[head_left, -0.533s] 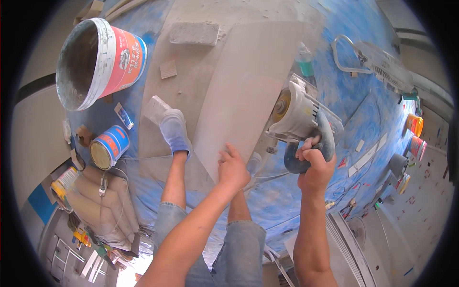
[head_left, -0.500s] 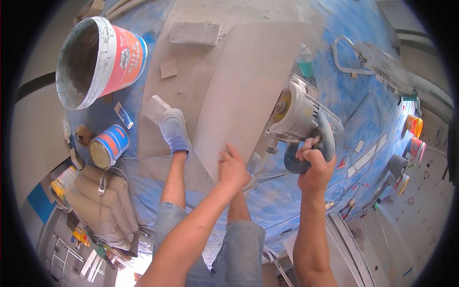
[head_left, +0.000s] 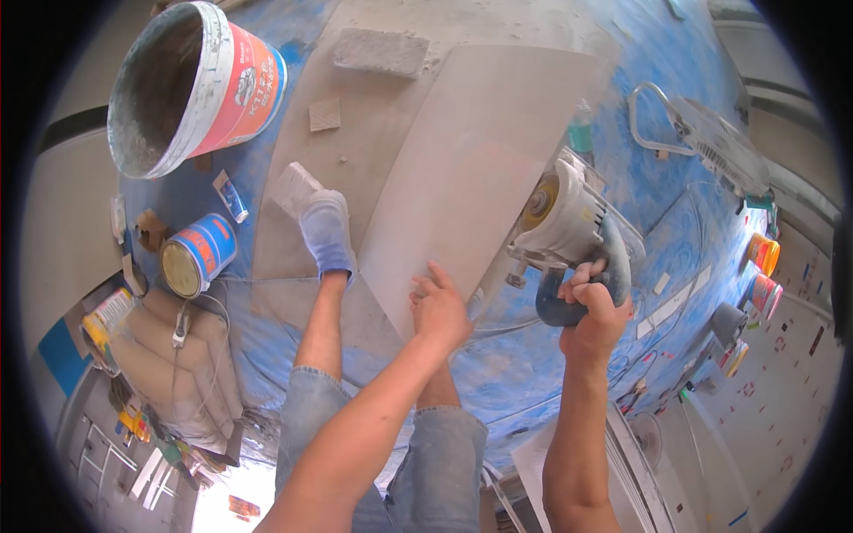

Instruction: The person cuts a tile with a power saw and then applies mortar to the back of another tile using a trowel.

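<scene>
My right hand (head_left: 593, 306) is wrapped round the dark loop handle of a grey circular saw (head_left: 569, 213). The saw sits along the right edge of a long, smooth grey panel (head_left: 484, 151), its round yellowish part turned toward the panel. Where the blade meets the panel, if it does, is hidden. At the panel's near end rests my left hand (head_left: 442, 313), fingers apart and holding nothing. My left foot, in a bluish shoe (head_left: 326, 233), stands beside the panel's left edge, in front of a pale block (head_left: 297, 189).
A large white-and-orange bucket (head_left: 238, 98) lies tilted at far left, above a blue paint can (head_left: 203, 254). A dusty slab (head_left: 380, 53) and small wood square (head_left: 325, 115) lie beyond. At right are a fan (head_left: 724, 147) and a green-liquid bottle (head_left: 580, 133). Blue sheeting (head_left: 671, 222) covers the floor.
The whole view has shifted and turned a little. My left hand stays on the panel's near end, and the saw stays by its right edge in my right hand.
</scene>
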A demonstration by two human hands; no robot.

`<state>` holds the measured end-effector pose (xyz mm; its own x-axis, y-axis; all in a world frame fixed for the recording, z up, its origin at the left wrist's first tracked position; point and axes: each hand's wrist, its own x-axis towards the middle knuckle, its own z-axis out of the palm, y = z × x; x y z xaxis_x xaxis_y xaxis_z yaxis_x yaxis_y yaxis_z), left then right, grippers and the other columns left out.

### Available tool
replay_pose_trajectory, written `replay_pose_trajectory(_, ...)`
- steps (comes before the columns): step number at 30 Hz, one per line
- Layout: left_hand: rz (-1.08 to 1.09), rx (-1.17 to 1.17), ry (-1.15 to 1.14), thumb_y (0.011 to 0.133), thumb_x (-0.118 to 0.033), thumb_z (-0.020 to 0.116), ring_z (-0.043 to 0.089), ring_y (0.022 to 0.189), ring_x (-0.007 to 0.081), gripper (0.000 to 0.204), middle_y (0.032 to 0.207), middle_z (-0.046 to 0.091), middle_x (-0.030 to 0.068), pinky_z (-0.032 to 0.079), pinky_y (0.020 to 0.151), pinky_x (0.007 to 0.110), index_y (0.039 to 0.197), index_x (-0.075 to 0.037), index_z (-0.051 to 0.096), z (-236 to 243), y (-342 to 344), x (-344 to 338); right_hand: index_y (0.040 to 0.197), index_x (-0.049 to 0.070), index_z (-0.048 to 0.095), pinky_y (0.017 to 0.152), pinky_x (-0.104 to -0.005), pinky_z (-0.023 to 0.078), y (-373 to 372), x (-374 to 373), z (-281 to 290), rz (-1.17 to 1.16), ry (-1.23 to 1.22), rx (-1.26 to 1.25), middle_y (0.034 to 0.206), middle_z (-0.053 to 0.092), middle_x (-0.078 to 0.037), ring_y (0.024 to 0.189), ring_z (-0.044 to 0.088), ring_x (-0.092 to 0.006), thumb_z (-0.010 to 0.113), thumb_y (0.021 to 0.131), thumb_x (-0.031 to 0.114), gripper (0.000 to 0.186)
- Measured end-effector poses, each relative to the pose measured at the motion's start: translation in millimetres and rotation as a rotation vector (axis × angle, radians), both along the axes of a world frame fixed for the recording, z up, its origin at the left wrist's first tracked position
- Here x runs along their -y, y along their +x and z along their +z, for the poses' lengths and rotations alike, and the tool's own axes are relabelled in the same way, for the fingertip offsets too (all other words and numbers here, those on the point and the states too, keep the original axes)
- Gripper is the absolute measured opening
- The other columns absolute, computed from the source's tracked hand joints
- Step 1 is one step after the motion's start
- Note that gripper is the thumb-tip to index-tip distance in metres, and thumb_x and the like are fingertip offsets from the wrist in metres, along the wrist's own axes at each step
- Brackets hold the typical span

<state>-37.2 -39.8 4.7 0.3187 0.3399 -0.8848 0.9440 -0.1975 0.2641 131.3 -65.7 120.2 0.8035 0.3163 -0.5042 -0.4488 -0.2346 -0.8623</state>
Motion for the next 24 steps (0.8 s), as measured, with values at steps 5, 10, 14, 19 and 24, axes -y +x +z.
replay_pose_trajectory(5,-0.045,-0.001,0.035,0.071,-0.012,0.072,0.052,0.113,0.0570,0.105,0.136,0.024,0.0509,0.047,0.099,0.046,0.144,0.018,0.003,-2.5,1.5,3.2,0.089,0.000,0.053,0.056,-0.0256,0.044,1.8,3.4,-1.6,0.003,-0.014,-0.011,0.069,0.055,-0.007,0.057,0.053,-0.0142,0.054,0.064,0.003,0.025)
replay_pose_trajectory(10,-0.051,-0.013,0.028,0.073,-0.013,0.072,0.053,0.114,0.0566,0.103,0.136,0.025,0.0509,0.046,0.100,0.044,0.144,0.018,0.005,-0.9,3.3,1.5,0.087,0.000,0.053,0.057,-0.0256,0.045,3.9,7.3,-2.7,0.017,-0.011,-0.029,0.069,0.056,-0.008,0.057,0.054,-0.0145,0.054,0.064,0.004,0.023)
replay_pose_trajectory(14,-0.073,-0.021,0.042,0.073,-0.013,0.072,0.053,0.113,0.0562,0.102,0.135,0.025,0.0509,0.047,0.099,0.043,0.144,0.018,0.005,-1.6,3.7,1.3,0.087,0.001,0.052,0.057,-0.0257,0.045,3.9,8.3,-1.4,0.021,-0.001,-0.043,0.069,0.056,-0.007,0.057,0.053,-0.0144,0.055,0.064,0.005,0.023)
replay_pose_trajectory(19,0.011,-0.029,-0.040,0.074,-0.016,0.076,0.043,0.122,0.0618,0.109,0.141,0.019,0.0484,0.041,0.105,0.050,0.147,0.013,0.001,-3.2,4.4,1.2,0.087,0.001,0.053,0.057,-0.0260,0.045,4.5,9.4,-1.4,0.031,-0.013,-0.045,0.068,0.055,-0.006,0.057,0.052,-0.0138,0.056,0.064,0.006,0.023)
replay_pose_trajectory(24,-0.059,-0.013,0.066,0.071,-0.010,0.070,0.053,0.111,0.0573,0.100,0.134,0.028,0.0502,0.049,0.097,0.043,0.144,0.019,0.007,-3.3,2.4,4.9,0.086,0.001,0.054,0.056,-0.0263,0.045,3.6,10.9,-3.0,0.032,-0.007,-0.044,0.068,0.055,-0.006,0.057,0.052,-0.0134,0.056,0.064,0.006,0.023)
